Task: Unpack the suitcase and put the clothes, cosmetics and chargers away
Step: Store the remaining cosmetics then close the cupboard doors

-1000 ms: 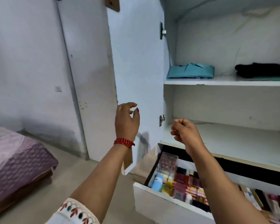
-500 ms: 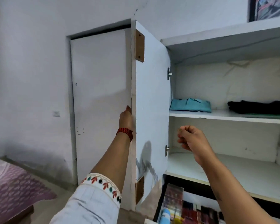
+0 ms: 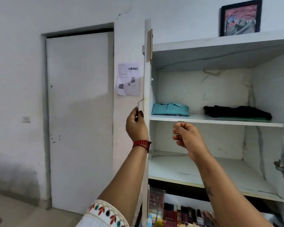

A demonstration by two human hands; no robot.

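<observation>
Head view, items listed by place relative to the fingers.

- Left hand (image 3: 136, 126): raised beside the cupboard door (image 3: 147, 89), which is seen edge-on. Its fingers (image 3: 140, 114) are curled round the lower end of a thin metal handle (image 3: 140, 103). A red bracelet (image 3: 141, 144) is worn at the wrist.
- Right hand (image 3: 187, 138): held in the air in front of the open cupboard, touching nothing. Its fingers are curled in toward the palm, and nothing is seen held in them.
- Teal folded shirt (image 3: 170, 109): laid on the upper shelf (image 3: 195, 119), just above the right fingers and to the right of the left fingers.
- Black folded garment (image 3: 236, 112): laid on the same shelf, up and to the right of the right fingers, apart from the shirt. A green layer is seen under it.
- Lower shelf (image 3: 203, 171): below the right fingers.
- Cosmetics (image 3: 184, 213): packed in rows in an open drawer (image 3: 274, 217), well below both sets of fingers.
- Printed sheet (image 3: 128, 79): fixed to the wall just above the left fingers.
- Room door (image 3: 79, 112): to the left of the left fingers.
- Framed picture (image 3: 240, 17): stood on the cupboard top, high above the right fingers.
</observation>
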